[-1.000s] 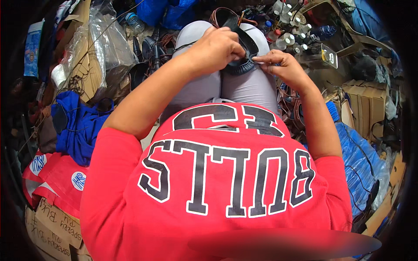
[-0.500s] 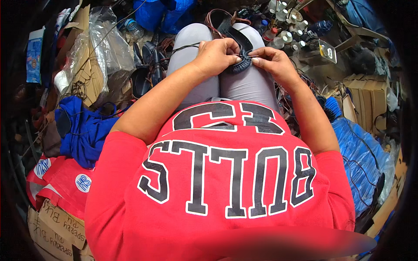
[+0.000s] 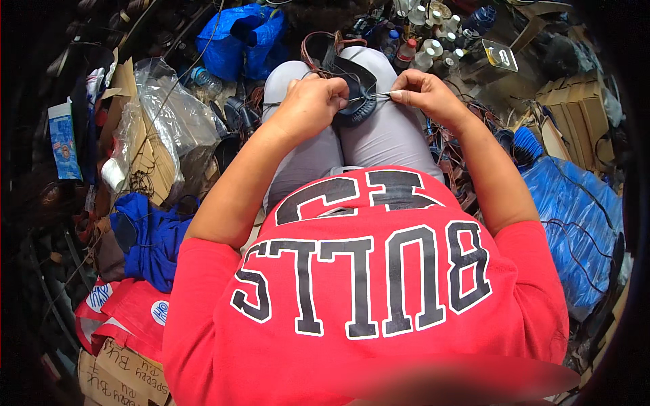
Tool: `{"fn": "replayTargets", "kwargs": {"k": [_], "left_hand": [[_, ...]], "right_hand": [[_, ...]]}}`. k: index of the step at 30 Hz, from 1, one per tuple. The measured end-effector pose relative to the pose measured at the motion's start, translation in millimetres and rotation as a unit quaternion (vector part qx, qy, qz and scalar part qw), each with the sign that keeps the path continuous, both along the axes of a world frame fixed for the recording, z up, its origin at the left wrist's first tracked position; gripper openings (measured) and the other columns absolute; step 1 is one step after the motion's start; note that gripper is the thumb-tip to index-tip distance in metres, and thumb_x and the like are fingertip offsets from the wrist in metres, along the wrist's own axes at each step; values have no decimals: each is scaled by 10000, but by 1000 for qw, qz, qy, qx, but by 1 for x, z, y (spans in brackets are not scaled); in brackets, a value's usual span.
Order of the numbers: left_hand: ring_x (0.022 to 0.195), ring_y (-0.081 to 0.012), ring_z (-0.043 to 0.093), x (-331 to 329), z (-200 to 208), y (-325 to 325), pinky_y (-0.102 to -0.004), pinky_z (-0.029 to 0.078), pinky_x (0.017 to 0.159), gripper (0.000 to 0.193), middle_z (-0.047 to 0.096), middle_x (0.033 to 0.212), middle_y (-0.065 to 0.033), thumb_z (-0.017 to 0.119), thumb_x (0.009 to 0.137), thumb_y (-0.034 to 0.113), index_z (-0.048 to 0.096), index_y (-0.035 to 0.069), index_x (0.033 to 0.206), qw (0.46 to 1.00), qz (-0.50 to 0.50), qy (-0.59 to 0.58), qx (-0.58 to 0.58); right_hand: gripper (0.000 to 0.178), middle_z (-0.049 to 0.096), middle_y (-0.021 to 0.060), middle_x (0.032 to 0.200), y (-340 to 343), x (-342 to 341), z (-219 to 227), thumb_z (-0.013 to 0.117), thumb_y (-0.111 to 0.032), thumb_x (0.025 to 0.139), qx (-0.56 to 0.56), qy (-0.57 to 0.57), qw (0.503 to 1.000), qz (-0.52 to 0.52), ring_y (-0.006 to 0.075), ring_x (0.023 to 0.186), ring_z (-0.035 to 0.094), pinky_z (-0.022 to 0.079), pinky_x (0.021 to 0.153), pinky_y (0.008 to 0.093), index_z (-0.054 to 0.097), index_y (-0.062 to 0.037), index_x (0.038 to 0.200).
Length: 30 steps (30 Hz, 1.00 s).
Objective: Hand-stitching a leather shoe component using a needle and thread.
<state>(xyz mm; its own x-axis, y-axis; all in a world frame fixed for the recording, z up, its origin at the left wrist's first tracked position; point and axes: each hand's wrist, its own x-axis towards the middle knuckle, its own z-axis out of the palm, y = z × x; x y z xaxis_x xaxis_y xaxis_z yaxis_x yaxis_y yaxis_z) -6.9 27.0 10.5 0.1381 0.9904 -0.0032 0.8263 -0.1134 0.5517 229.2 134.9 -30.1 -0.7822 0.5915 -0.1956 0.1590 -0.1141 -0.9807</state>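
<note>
A black shoe with a gathered, stitched toe lies across my knees, its brown-trimmed opening pointing away from me. My left hand is closed just left of the toe, with a thin dark cord in its fingers that trails out to the left. On the other side, my right hand pinches the cord between thumb and fingertips, and it runs nearly straight to the stitched edge. Whether a needle is in either hand cannot be made out.
Small bottles with white and red caps crowd the far right. A blue plastic bag sits beyond my left knee. Cardboard pieces and a blue plastic-wrapped bundle lie to my right, blue cloth to my left.
My hands have moved apart from close together at the toe, the left hand going left and the right staying to the right. Cord now stretches between the shoe and my right hand.
</note>
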Motion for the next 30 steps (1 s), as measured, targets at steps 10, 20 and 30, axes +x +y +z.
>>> {"fn": "replayTargets", "kwargs": {"k": [10, 20, 30], "left_hand": [[737, -296, 616, 9, -5, 14, -354, 470, 686, 105, 637, 806, -173, 565, 863, 92, 573, 25, 944, 997, -23, -52, -42], [822, -359, 606, 7, -8, 12, -416, 470, 694, 76, 647, 798, -144, 570, 846, 133, 579, 76, 896, 997, -66, 18, -28], [861, -260, 583, 7, -10, 5, -404, 377, 797, 46, 638, 787, -49, 565, 851, 157, 597, 151, 883, 993, -86, 71, 32]], "right_hand": [[170, 558, -5, 859, -10, 31, 8, 680, -173, 816, 72, -70, 995, -22, 85, 787, 514, 421, 737, 229, 627, -16, 851], [201, 578, 26, 843, -32, 37, 35, 656, -164, 833, 125, -131, 982, -49, 113, 821, 535, 444, 742, 261, 606, -7, 948], [132, 543, 94, 832, -11, 20, 64, 629, -141, 820, 409, -93, 907, -32, 241, 799, 555, 442, 694, 364, 561, -29, 832]]}}
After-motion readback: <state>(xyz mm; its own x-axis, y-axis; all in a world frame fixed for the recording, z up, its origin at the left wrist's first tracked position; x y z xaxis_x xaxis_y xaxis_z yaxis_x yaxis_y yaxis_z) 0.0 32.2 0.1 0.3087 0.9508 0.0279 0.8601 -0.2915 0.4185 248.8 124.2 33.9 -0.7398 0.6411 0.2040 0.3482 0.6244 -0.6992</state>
